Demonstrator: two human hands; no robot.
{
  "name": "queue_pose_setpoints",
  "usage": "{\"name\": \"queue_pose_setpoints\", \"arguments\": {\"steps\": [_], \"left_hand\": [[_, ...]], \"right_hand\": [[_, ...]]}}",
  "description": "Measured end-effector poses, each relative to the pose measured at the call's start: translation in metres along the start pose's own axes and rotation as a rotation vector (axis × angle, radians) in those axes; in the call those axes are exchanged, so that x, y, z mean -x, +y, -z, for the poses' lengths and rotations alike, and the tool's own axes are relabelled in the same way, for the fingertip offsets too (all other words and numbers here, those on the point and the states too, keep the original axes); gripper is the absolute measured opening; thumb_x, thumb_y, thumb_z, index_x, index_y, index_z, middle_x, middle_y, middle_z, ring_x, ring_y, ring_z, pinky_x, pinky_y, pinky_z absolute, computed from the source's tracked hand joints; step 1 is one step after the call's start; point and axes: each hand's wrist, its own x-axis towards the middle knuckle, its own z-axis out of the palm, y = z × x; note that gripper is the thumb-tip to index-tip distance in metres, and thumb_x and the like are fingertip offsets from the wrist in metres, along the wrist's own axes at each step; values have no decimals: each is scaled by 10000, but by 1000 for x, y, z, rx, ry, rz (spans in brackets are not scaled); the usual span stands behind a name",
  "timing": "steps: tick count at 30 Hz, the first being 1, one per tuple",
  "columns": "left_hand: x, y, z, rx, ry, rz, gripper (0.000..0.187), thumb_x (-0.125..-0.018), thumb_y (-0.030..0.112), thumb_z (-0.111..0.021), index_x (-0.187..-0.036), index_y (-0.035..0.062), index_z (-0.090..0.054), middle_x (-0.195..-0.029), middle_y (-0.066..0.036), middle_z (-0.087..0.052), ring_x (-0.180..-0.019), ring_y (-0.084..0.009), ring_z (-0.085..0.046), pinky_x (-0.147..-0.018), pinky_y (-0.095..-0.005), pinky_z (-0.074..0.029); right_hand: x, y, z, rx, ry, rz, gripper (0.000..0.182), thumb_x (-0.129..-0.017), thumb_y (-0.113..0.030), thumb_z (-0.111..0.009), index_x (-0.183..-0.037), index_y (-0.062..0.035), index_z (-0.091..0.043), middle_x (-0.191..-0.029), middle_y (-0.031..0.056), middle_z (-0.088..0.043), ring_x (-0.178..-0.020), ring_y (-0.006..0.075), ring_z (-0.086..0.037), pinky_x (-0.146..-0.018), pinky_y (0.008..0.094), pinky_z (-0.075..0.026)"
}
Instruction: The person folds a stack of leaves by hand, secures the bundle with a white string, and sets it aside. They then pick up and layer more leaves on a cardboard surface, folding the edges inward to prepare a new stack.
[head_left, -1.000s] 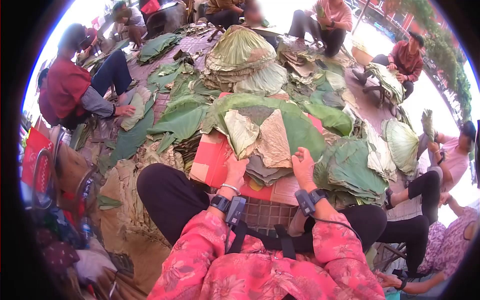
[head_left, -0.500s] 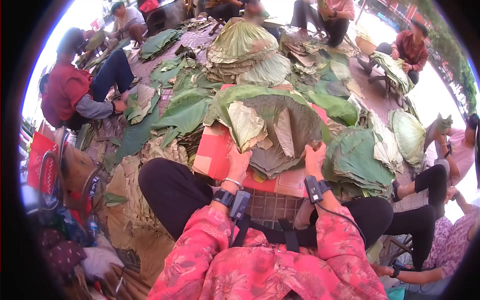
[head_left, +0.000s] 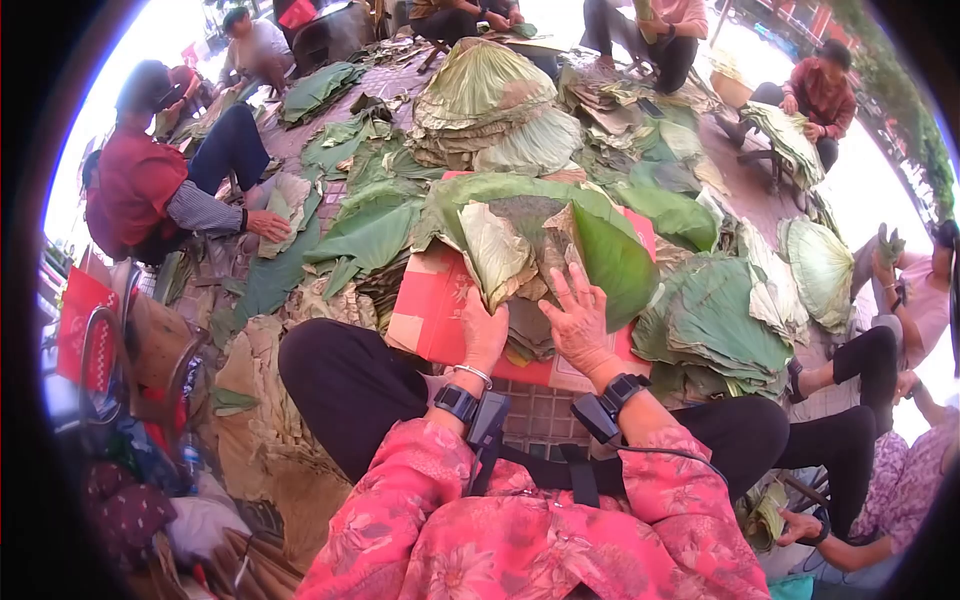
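Note:
A large dried lotus leaf [head_left: 615,265] lies over a red cardboard box [head_left: 425,310] in front of my knees. Its left and right sides are folded inward, with the green face up on the right flap. My left hand [head_left: 484,332] is closed on the lower end of the pale left fold. With fingers spread, my right hand [head_left: 577,318] rests on the right flap near the middle. Between the folds, part of the greyish leaf surface shows; the leaf's lower edge is partly hidden behind my hands.
A leaf stack [head_left: 715,315] lies right of the box, and a tall leaf pile [head_left: 485,95] stands beyond it. Loose leaves [head_left: 370,230] cover the paving on the left. Several people sit around, including a person in red [head_left: 135,190]. Chairs [head_left: 120,340] stand at left.
My right hand has moved left and inward, folding the leaf's right side over, and its fingers have spread. My left hand stays on the left fold.

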Motion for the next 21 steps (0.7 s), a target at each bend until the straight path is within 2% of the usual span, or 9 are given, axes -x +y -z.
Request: {"name": "queue_pose_setpoints", "arguments": {"steps": [1,2,5,8,9,11,12,16,21], "left_hand": [[3,5,2,-64,-2,-45,408,-701,60,-587,-1084,-12,-463,-955,-241,-588,-901,-379,-579,-798,-423,-438],[2,-2,0,-99,0,-75,542,-700,53,-583,-1200,-6,-383,-1006,-233,-575,-928,-392,-567,-824,-435,-430],[-5,-28,-13,-153,216,-267,680,-685,14,-586,-1296,0,-288,-1031,-221,-560,-939,-405,-557,-839,-440,-427],[-11,-33,-13,-83,344,-244,769,-682,-25,-599,-1344,-5,-209,-1005,-178,-557,-869,-336,-578,-790,-398,-456],[-11,-26,-10,56,314,-76,767,-685,-31,-604,-1343,-7,-210,-989,-164,-554,-848,-301,-575,-772,-376,-459],[-11,-6,0,330,247,264,766,-691,-43,-615,-1341,-12,-212,-957,-135,-549,-806,-229,-570,-736,-333,-465],[-14,-10,-1,358,278,298,762,-703,-26,-637,-1339,-10,-218,-908,-97,-547,-762,-160,-547,-681,-287,-459],[-20,-17,0,416,392,334,728,-697,-24,-656,-1313,-9,-268,-849,-71,-545,-732,-154,-536,-648,-284,-456],[-22,-26,10,445,429,392,563,-694,-19,-671,-1186,-11,-396,-746,-31,-532,-647,-121,-512,-595,-259,-440]], "right_hand": [[2,3,-5,-3,-11,-57,289,-667,-125,-645,-955,-121,-621,-1302,111,-416,-1232,319,-349,-919,413,-333],[5,9,-12,-4,-21,-115,289,-678,-136,-643,-966,-128,-616,-1315,109,-403,-1245,328,-332,-919,423,-335],[18,34,-40,-29,24,-357,297,-706,-164,-641,-998,-141,-597,-1326,106,-395,-1243,335,-331,-913,452,-345],[28,46,-46,-99,17,-623,312,-720,-190,-642,-1021,-140,-576,-1320,108,-402,-1222,328,-352,-908,467,-355],[32,48,-47,-130,-2,-709,318,-723,-198,-644,-1027,-138,-569,-1318,110,-404,-1215,324,-359,-906,470,-359],[36,49,-51,-131,40,-712,339,-713,-202,-655,-1032,-127,-565,-1307,110,-415,-1201,309,-374,-908,469,-356],[37,48,-51,-130,45,-708,345,-713,-201,-655,-1036,-125,-562,-1305,111,-417,-1202,309,-372,-908,469,-356],[33,43,-43,-122,27,-688,384,-712,-199,-658,-1076,-135,-553,-1337,118,-393,-1242,321,-336,-920,471,-323],[27,39,-29,96,143,-434,414,-703,-130,-631,-1109,-168,-556,-1389,127,-342,-1294,345,-270,-941,463,-255]]}}
